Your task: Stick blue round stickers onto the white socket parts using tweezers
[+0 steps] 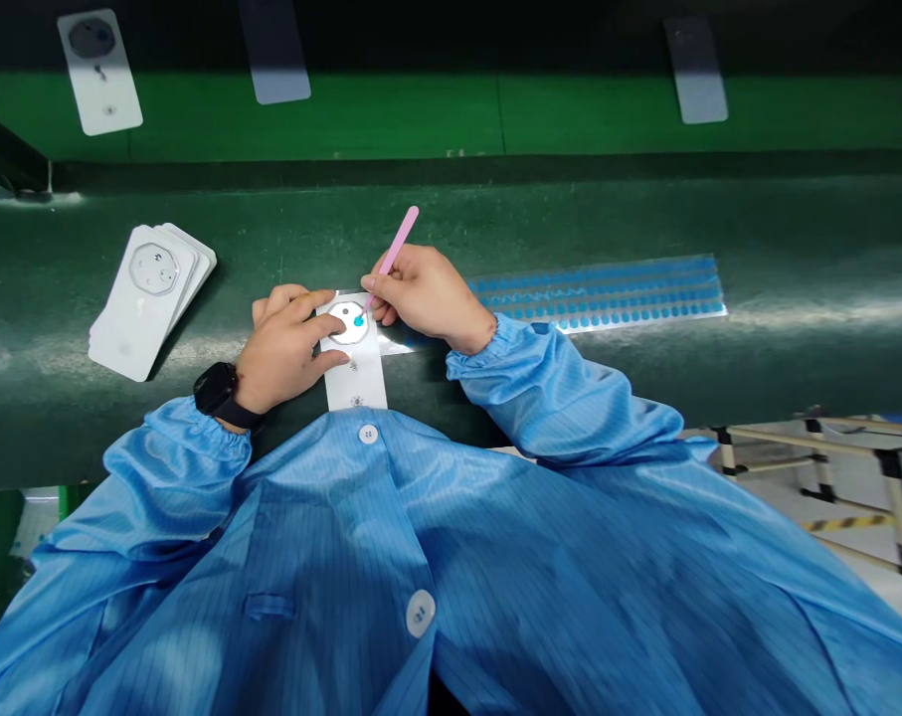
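Note:
A white phone back cover (361,383) with a round camera area lies on the green work surface close to my chest. My left hand (290,338) grips it from the left, fingers and thumb resting over its edge and camera area. Pink tweezers (400,239) are pinched in my right hand (425,293), slanting down. Their tip meets a small blue round sticker (359,321) on the camera area; whether the tips still clasp it is too small to tell. Right of my right hand, a clear sheet (607,295) carries rows of blue dots, its left part partly hidden behind the hand.
A stack of white phone back covers (141,308) sits at the left. Across the back, a green belt (421,117) carries a white cover (101,75) and two greyish panels, one left of centre (277,55) and one right (696,75). Rack tubing (815,447) stands at lower right.

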The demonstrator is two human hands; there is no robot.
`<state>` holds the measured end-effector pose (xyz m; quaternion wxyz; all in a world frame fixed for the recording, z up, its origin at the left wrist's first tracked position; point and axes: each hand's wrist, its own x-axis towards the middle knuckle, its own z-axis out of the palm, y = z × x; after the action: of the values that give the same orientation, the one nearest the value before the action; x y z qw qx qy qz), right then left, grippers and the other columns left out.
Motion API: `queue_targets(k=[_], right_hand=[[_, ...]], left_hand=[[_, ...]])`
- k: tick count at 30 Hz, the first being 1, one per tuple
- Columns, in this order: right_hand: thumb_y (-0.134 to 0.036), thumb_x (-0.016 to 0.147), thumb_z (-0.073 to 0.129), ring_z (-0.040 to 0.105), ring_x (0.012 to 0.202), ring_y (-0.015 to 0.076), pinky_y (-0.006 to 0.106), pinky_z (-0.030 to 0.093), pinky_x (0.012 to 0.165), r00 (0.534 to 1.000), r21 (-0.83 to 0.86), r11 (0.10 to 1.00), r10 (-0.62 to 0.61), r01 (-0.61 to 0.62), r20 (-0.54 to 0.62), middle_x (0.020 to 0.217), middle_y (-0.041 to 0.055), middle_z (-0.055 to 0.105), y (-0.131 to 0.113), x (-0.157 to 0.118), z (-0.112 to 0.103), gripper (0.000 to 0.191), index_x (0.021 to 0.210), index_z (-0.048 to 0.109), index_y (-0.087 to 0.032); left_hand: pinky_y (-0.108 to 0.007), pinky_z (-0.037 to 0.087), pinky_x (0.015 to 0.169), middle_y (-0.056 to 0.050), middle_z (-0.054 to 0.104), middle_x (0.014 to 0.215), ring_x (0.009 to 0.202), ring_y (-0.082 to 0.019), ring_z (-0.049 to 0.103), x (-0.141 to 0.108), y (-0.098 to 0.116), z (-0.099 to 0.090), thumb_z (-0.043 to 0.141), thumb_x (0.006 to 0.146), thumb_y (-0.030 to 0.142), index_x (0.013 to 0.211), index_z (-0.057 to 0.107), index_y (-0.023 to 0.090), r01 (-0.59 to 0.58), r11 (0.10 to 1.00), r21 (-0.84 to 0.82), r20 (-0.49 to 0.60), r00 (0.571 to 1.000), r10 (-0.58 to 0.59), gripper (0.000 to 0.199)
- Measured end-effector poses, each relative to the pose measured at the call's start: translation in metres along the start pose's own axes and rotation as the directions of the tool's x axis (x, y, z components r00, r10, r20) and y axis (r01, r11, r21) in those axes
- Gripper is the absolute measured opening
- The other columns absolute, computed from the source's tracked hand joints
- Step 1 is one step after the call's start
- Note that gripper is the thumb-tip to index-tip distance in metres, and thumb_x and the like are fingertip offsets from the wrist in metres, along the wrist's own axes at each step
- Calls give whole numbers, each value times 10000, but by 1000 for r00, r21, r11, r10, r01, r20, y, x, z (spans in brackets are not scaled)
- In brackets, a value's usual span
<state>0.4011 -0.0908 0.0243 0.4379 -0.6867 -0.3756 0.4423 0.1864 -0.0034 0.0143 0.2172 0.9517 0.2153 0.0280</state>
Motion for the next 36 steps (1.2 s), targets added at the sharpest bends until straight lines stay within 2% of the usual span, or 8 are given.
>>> queue_targets(k=[4, 8, 15, 21, 25, 36], right_hand=[[-161, 1003, 772, 639, 519, 130, 245, 550, 512, 1000, -12, 1000, -19, 19, 12, 632, -4, 693, 2, 1, -1, 253, 800, 630, -210], [-131, 1002, 748, 653, 535, 144, 264, 560, 539, 1000, -41, 999, -25, 26, 10, 650, 7, 699, 1, 1, -1, 244, 800, 634, -204], [-139, 1000, 742, 652, 526, 127, 231, 553, 527, 997, -66, 995, -71, 72, 15, 636, -15, 685, 5, 2, -1, 222, 825, 622, -203], [-123, 1004, 711, 674, 556, 136, 258, 599, 590, 997, -106, 991, -75, 77, 28, 675, -9, 702, 8, 4, -1, 173, 861, 642, -192], [-116, 1008, 694, 661, 539, 126, 237, 571, 562, 995, -117, 988, -95, 98, 31, 659, -18, 693, 7, 4, 0, 184, 852, 636, -196], [-107, 993, 704, 674, 557, 138, 249, 557, 582, 992, -139, 982, -123, 125, 18, 647, -22, 689, 5, 2, 1, 202, 832, 627, -203]], left_hand=[[-608, 442, 1059, -117, 705, 1545, 1385, -424, 539, 0, -1, 0, 816, 963, 405, 1181, 844, 295, -8, 1000, -4, -6, 1000, 8, 246], [-606, 442, 1051, -118, 703, 1548, 1384, -425, 538, 0, -1, 1, 810, 967, 403, 1181, 845, 294, -13, 1000, 0, -5, 1000, 13, 242], [-618, 458, 1031, -136, 710, 1542, 1379, -439, 562, -1, -1, 2, 818, 963, 367, 1178, 846, 274, -36, 999, 16, -24, 999, 36, 236], [-619, 474, 1023, -143, 713, 1537, 1380, -440, 578, -2, -1, 1, 828, 957, 340, 1173, 844, 269, -50, 998, 33, -29, 998, 51, 228], [-617, 471, 1031, -138, 705, 1544, 1389, -438, 573, -2, 0, 1, 824, 959, 342, 1182, 844, 275, -38, 998, 43, -24, 999, 39, 234], [-658, 479, 1005, -200, 663, 1573, 1404, -494, 561, -1, 15, -5, 733, 996, 303, 1349, 833, 266, -29, 991, 131, 46, 999, 23, 370]])
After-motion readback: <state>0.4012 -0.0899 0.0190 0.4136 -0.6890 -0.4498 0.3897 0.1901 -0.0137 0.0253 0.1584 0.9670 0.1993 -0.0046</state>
